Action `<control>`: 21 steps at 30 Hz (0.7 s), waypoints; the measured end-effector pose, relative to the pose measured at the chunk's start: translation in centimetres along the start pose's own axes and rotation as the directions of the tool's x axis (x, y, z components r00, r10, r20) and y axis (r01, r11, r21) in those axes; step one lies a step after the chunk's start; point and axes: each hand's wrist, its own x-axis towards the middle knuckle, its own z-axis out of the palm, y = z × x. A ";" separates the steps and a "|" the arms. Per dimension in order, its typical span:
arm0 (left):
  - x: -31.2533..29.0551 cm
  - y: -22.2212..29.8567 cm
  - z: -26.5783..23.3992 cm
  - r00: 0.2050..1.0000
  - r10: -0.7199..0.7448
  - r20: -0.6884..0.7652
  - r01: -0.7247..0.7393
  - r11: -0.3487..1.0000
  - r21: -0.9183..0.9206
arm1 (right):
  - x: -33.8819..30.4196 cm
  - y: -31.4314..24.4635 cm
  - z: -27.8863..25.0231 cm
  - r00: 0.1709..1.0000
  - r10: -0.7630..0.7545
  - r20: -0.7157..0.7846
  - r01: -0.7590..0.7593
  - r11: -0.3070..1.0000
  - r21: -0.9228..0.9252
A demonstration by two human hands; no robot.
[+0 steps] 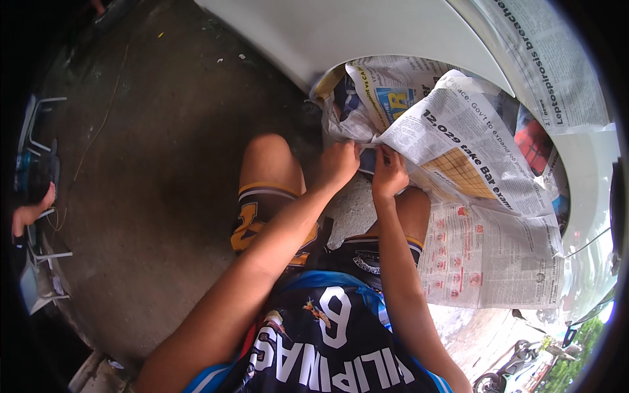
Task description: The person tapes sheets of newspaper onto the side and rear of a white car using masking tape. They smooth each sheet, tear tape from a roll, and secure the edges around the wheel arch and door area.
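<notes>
You have newspaper spread across the mouth of the car's wheel arch, and the step in hand looks like masking that opening, with the lower-left corner being worked on. Your left hand is closed, its fingertips pinching the crumpled paper edge at the arch's lower left. Your right hand sits just beside it, nearer the arch's middle, fingers drawn narrow on the corner of the big overlapping page; exactly how much each pinches is hidden by the fingers. Another sheet hangs below the arch. As I judge it, the next move calls for keeping both pinches firm, folding or tucking those edges together snugly, and pulling gently, since thin newsprint could tear.
</notes>
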 end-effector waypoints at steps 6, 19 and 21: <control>0.3 -0.2 1.2 1.000 -0.015 -0.005 0.015 0.999 0.047 | 0.0 0.1 0.3 0.987 0.163 0.009 -0.163 0.986 -0.028; 0.3 0.2 1.1 0.998 -0.056 -0.040 0.057 0.998 0.028 | -0.3 0.5 1.0 0.995 0.102 0.020 -0.100 0.992 -0.075; 0.3 0.3 1.0 0.998 -0.051 -0.044 0.052 0.998 0.022 | -0.4 0.5 1.2 0.997 0.052 0.065 -0.046 0.995 -0.088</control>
